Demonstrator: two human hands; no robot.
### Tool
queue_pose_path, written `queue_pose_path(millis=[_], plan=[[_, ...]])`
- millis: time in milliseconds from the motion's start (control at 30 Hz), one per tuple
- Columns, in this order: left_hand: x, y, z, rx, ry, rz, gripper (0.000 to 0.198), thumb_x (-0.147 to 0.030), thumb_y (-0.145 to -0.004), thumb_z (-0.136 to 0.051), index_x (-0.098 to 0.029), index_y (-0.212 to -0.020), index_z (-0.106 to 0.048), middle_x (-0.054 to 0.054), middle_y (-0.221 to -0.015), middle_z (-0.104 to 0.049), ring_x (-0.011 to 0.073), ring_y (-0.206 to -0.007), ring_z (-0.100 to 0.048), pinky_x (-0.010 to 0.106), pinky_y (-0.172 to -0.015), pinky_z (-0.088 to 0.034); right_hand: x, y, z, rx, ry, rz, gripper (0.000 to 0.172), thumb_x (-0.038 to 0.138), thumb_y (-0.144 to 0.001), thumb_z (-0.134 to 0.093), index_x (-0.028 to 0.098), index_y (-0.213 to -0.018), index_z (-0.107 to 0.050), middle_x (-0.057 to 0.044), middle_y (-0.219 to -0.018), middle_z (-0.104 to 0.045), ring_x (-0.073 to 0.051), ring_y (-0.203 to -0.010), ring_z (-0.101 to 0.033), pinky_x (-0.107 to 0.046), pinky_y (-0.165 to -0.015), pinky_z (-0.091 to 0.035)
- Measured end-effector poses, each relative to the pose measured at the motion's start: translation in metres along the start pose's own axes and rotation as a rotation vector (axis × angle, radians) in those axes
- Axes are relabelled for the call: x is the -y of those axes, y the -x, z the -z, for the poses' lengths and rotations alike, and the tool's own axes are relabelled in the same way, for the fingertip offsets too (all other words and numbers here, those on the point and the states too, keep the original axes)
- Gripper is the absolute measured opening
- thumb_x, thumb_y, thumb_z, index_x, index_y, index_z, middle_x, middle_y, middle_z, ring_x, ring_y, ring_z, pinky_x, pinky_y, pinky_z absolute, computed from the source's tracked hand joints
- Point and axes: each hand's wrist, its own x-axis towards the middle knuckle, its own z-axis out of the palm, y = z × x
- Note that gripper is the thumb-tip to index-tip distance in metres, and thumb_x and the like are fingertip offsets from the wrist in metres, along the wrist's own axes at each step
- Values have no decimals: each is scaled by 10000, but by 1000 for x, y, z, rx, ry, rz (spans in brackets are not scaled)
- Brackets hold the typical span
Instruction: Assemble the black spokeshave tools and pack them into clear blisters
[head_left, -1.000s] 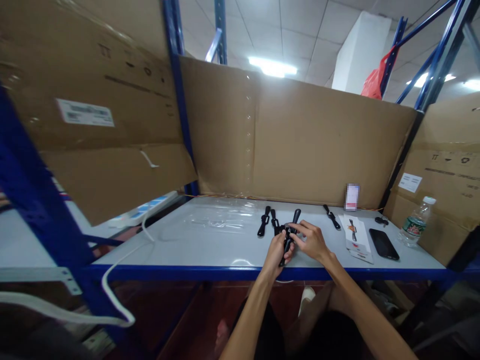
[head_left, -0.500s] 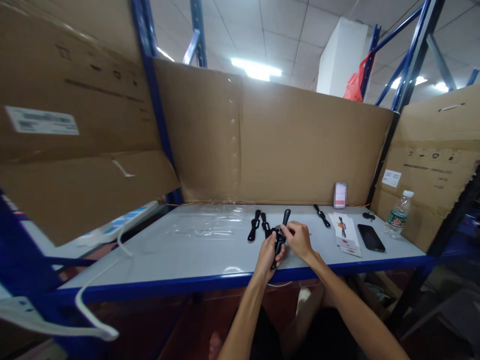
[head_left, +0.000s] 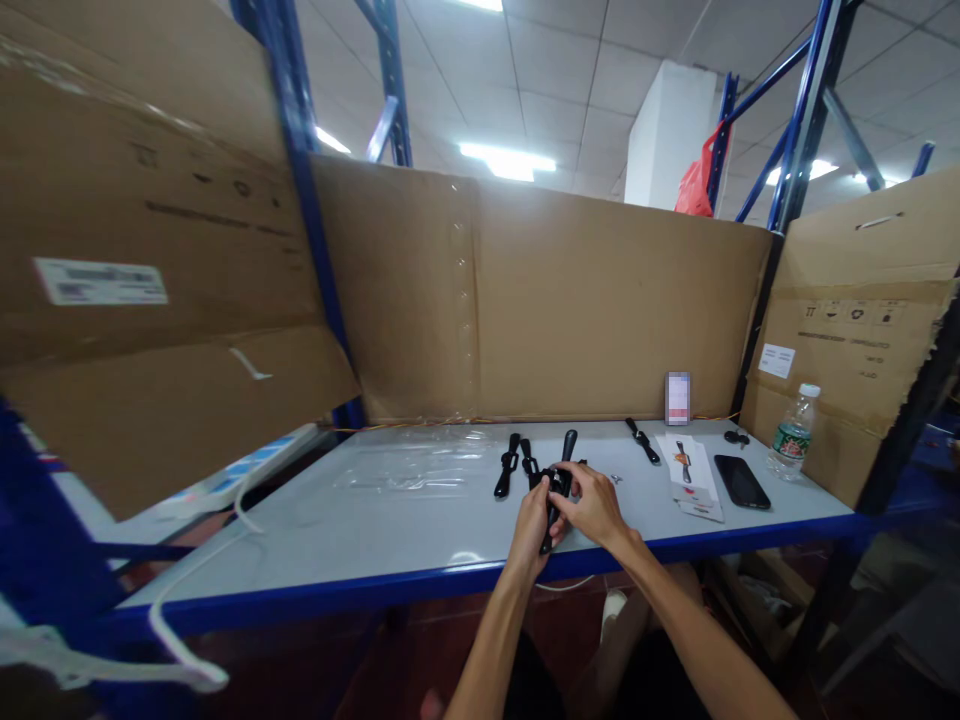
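Both my hands meet over the front middle of the grey table [head_left: 360, 530]. My left hand [head_left: 531, 525] is closed round the lower part of a black watch with its strap [head_left: 564, 455]. My right hand [head_left: 592, 503] pinches the same watch at its middle, fingers curled. The strap's upper end sticks up past my fingers. Two loose black straps [head_left: 508, 464] lie just left of my hands, and another black strap [head_left: 643, 441] lies further right.
Cardboard sheets wall the back and sides between blue rack posts. Clear plastic bags [head_left: 409, 465] lie left of centre. To the right are printed leaflets [head_left: 694, 472], a black phone [head_left: 741, 480], a water bottle [head_left: 795, 430] and a small box [head_left: 677, 397]. A white power strip [head_left: 247, 465] and cable hang at left.
The view has swung slightly, shifting the table and hands left in the picture. My hands stay together on the watch, and the right fingers have curled lower over it.
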Motion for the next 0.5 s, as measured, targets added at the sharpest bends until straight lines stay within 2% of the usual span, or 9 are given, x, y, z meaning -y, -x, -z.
queue_pose_path(millis=[133, 333, 500], plan=[[1, 0, 0, 8, -17, -13, 628, -726, -678, -729, -148, -886, -598, -105, -392, -394, 60, -277, -321, 166, -293, -235, 0, -2, 1, 7, -9, -36, 356, 291, -838, -693, 260, -1192, -717, 14, -748, -618, -169, -681, -573, -270, -668, -413], [3, -2, 1, -18, -13, -20, 620, -707, -682, -734, -135, -888, -613, -74, -434, -467, 60, -286, -351, 165, -296, -226, 3, -1, -4, -19, -123, -168, 302, 292, -799, -688, 269, -1099, -718, 66, -604, -541, -149, -586, -551, -245, -589, -364], [4, -2, 2, -10, -21, -23, 597, -700, -693, -714, -139, -864, -603, -71, -430, -469, 57, -285, -325, 171, -288, -226, 2, -1, -10, -50, -190, -195, 286, 304, -776, -681, 252, -1055, -723, 77, -580, -482, -140, -559, -519, -245, -584, -359]])
